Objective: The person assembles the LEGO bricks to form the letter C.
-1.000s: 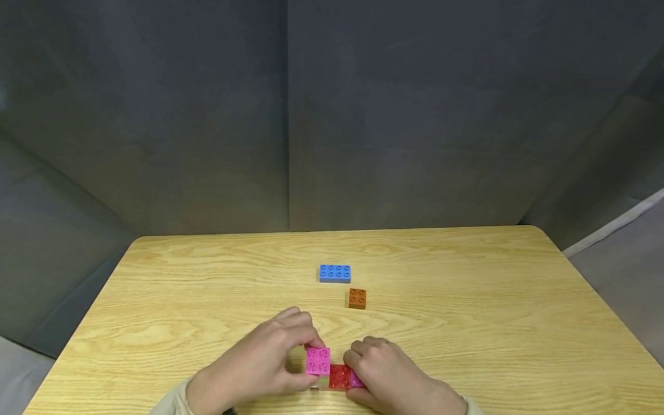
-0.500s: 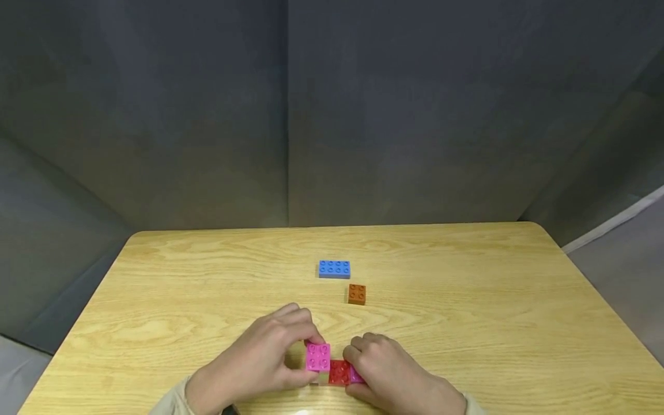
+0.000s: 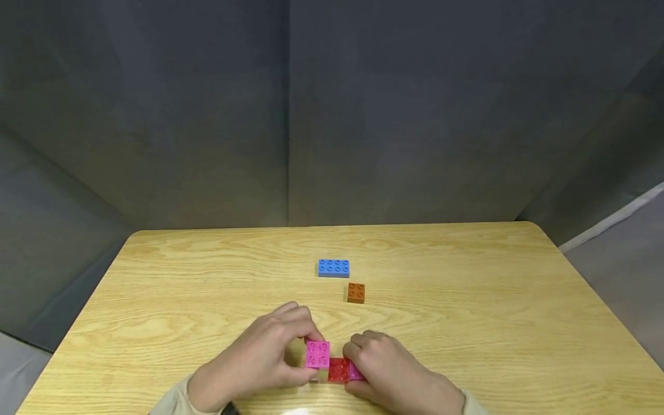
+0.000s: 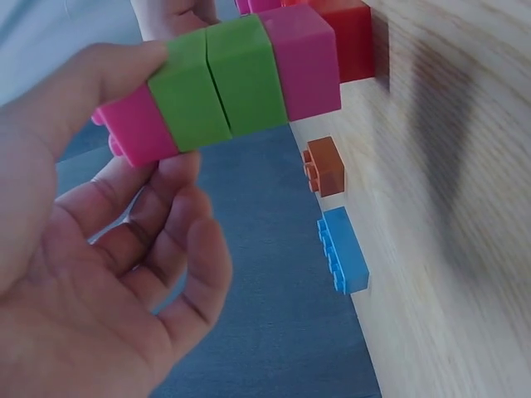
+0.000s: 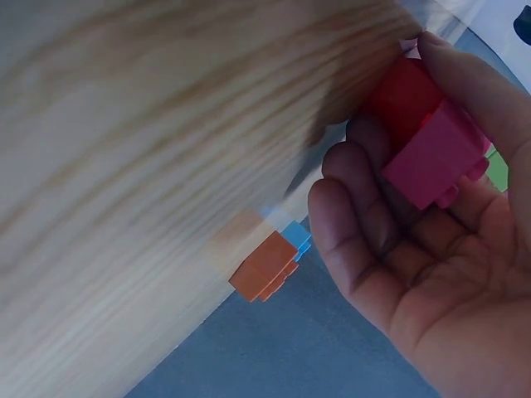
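A tower of toy building bricks stands near the table's front edge. On top is a pink brick (image 3: pixel 317 354); the left wrist view shows two green bricks (image 4: pixel 249 79) beneath it, then a magenta brick (image 4: pixel 305 62) and a red brick (image 4: pixel 355 40) at the table. My left hand (image 3: pixel 264 351) pinches the tower's upper part between thumb and fingers. Just right of it, my right hand (image 3: pixel 391 372) grips the red base (image 5: pixel 404 99) and a second magenta brick (image 5: pixel 436 157) on its right end. That hand hides part of these two bricks.
Farther back on the wooden table (image 3: pixel 181 276) lie an orange-brown brick (image 3: pixel 355 293) with a square top and, behind it, a longer blue brick (image 3: pixel 334 268). A dark curtain (image 3: pixel 415 115) hangs behind the table.
The head view has shifted a little, so hands and bricks appear slightly higher. Both hands keep their holds, and the loose bricks lie where they were.
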`<act>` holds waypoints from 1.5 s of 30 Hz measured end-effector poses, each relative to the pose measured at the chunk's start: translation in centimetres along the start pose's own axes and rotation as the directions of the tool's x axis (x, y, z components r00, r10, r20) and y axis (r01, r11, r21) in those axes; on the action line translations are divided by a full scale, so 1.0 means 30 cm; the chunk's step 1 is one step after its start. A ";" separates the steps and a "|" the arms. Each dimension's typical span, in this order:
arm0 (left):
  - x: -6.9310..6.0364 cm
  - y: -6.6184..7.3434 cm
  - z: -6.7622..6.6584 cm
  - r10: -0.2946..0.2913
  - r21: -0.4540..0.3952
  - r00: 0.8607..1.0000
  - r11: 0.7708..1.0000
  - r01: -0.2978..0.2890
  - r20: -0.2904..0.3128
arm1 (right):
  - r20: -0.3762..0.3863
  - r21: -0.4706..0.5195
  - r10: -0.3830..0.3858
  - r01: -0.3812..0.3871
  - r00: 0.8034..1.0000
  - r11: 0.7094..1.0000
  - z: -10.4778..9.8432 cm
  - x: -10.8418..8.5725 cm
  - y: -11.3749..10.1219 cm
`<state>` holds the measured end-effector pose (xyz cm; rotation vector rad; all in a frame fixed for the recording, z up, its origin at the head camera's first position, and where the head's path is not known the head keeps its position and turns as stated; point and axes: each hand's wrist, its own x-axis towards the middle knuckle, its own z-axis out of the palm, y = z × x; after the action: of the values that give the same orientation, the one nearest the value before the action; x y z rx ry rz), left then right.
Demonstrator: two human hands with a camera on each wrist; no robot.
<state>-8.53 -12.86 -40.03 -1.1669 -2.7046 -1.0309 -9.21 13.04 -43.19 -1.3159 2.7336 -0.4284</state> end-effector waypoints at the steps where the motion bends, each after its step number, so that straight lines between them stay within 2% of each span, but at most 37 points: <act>1: 0.000 -0.002 0.001 -0.001 -0.008 1.000 1.000 0.001 0.002 | -0.010 0.005 -0.001 0.001 1.000 1.000 0.001 -0.001 0.001; 7: 0.002 -0.012 0.003 -0.017 -0.066 1.000 0.998 0.018 0.018 | -0.022 0.017 0.031 -0.030 0.999 0.999 0.009 -0.002 0.005; 15: 0.004 -0.015 0.002 -0.034 -0.090 0.999 0.995 0.037 0.037 | -0.012 0.071 0.074 -0.072 0.997 0.995 0.009 -0.008 0.010; 21: 0.007 -0.013 -0.002 -0.036 -0.078 0.998 0.996 0.040 0.042 | 0.063 0.226 0.166 -0.176 0.984 0.958 -0.002 -0.012 0.023; 24: 0.006 -0.010 -0.005 -0.047 -0.081 0.998 0.995 0.051 0.049 | 0.078 0.263 0.186 -0.200 0.979 0.944 -0.004 -0.012 0.029; 32: 0.006 -0.008 -0.008 -0.052 -0.087 0.998 0.995 0.056 0.047 | 0.044 0.266 0.169 -0.175 0.985 0.948 0.000 -0.016 0.034; 39: 0.005 -0.008 -0.004 -0.041 -0.070 0.999 0.997 0.044 0.031 | 0.053 0.290 0.181 -0.189 0.982 0.938 0.000 -0.020 0.034; 45: 0.005 -0.007 0.002 -0.036 -0.099 0.999 0.994 0.039 0.037 | 0.069 0.294 0.194 -0.206 0.979 0.933 -0.001 -0.023 0.032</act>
<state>-8.76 -12.85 -40.17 -1.1633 -2.7408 -1.1744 -9.51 14.16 -43.47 -0.9504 2.6028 -0.7544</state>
